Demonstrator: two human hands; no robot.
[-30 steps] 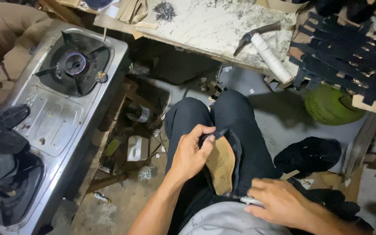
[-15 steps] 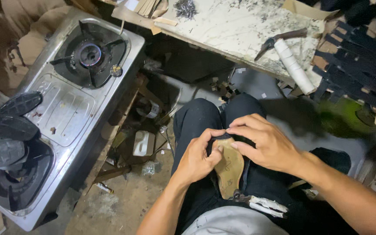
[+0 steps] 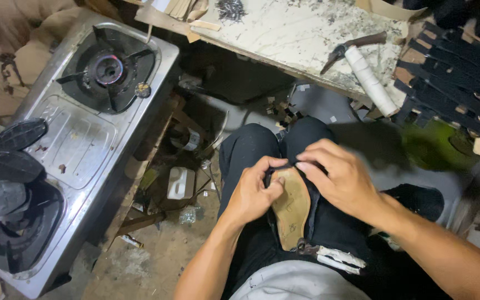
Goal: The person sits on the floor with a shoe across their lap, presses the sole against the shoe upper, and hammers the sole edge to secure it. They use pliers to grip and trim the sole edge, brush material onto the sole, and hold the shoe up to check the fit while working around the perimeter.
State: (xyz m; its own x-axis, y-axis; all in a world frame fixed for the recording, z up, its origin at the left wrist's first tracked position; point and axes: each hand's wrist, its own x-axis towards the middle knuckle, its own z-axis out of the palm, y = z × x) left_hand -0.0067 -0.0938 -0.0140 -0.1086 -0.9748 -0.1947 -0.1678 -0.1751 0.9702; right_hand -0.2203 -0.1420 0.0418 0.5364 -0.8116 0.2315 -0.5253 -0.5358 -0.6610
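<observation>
Both left hand (image 3: 254,191) and right hand (image 3: 343,178) pinched on tan shoe sole (image 3: 291,208) at twelve o'clock; probably light, stiff, best gripped by edges.

The left hand (image 3: 254,191) and right hand (image 3: 340,178) press on a tan shoe sole (image 3: 291,208) lying on the person's lap, black material wrapped round its edge. A two-burner gas stove (image 3: 79,144) stands at left; pincers (image 3: 354,47) and a white roll (image 3: 370,80) lie on the worktop (image 3: 284,30).
</observation>
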